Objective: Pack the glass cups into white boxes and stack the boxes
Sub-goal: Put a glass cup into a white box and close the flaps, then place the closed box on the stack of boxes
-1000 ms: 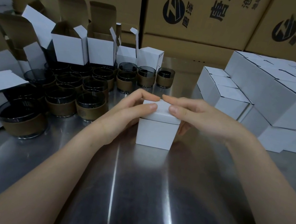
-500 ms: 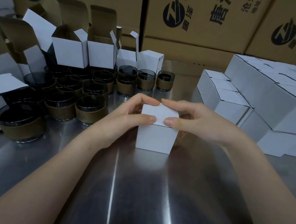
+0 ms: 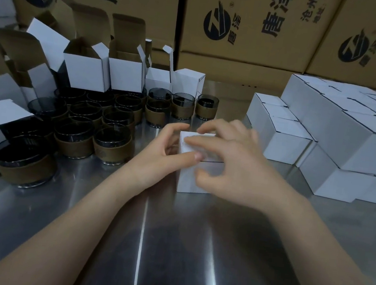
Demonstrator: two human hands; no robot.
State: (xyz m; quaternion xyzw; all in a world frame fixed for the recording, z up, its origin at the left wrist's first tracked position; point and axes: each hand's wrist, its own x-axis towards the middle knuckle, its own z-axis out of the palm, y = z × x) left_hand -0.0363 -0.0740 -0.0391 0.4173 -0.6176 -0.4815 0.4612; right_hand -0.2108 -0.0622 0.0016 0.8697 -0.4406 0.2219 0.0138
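Observation:
A small closed white box (image 3: 186, 182) stands on the steel table (image 3: 145, 244) in the middle. My left hand (image 3: 164, 153) grips its left side, thumb on the front top edge and fingers curled over the far corner. My right hand (image 3: 233, 170), blurred by motion, covers the lid with its fingers across the top and its thumb on the front face. Several smoked glass cups (image 3: 112, 144) with brown sleeves stand in a cluster to the left. Closed white boxes (image 3: 340, 138) are stacked in steps at the right.
Several open white boxes (image 3: 86, 74) with raised flaps stand behind and left of the cups. Large printed cardboard cartons (image 3: 245, 23) form a wall at the back. Bare steel lies in front of the box, under my forearms.
My right hand has slid leftward over the lid, from the right edge to covering most of the top. My left hand stays on the left side. The box has not shifted.

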